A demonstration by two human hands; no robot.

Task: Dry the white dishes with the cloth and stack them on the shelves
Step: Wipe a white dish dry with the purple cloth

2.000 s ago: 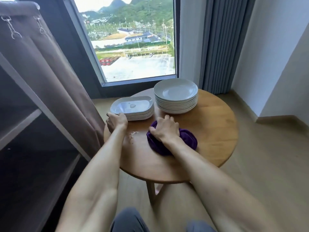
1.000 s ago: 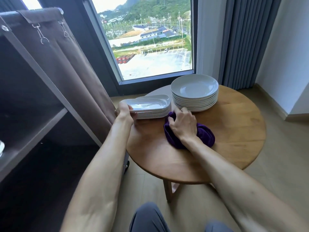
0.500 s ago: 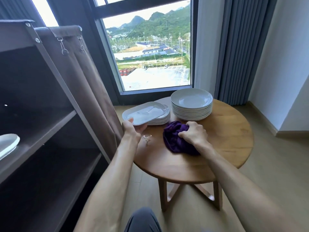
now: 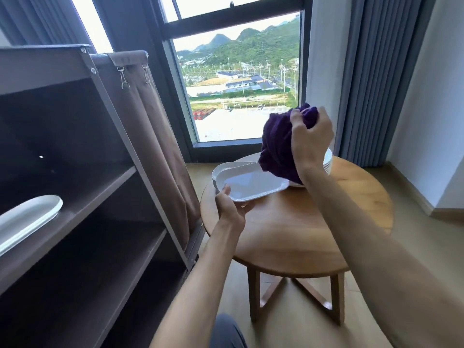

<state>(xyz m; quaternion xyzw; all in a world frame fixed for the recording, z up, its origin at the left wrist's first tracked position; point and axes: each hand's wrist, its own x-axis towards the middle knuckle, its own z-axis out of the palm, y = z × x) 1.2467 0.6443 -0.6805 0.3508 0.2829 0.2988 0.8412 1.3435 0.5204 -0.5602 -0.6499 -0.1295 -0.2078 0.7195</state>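
My left hand (image 4: 229, 208) grips the near rim of a white oblong dish (image 4: 253, 184), held lifted and tilted above the round wooden table (image 4: 288, 237). Behind it, the rim of more oblong dishes (image 4: 215, 174) shows on the table. My right hand (image 4: 310, 138) grips a bunched purple cloth (image 4: 276, 146) in the air, just above the dish's far end. The stack of round white plates (image 4: 327, 162) is mostly hidden behind the cloth and my right arm. On the dark shelf unit (image 4: 108, 187) at left, white oblong dishes (image 4: 27, 218) lie on the middle shelf.
A brown fabric curtain (image 4: 155, 146) hangs on the shelf unit's side, close to the table's left edge. A large window and grey curtains (image 4: 371, 79) stand behind the table. Wooden floor lies to the right. The lower shelf (image 4: 100, 267) looks dark and bare.
My left hand lifted the top oblong dish off its stack toward me. My right hand raised the purple cloth from the table into the air. The view tilted up.
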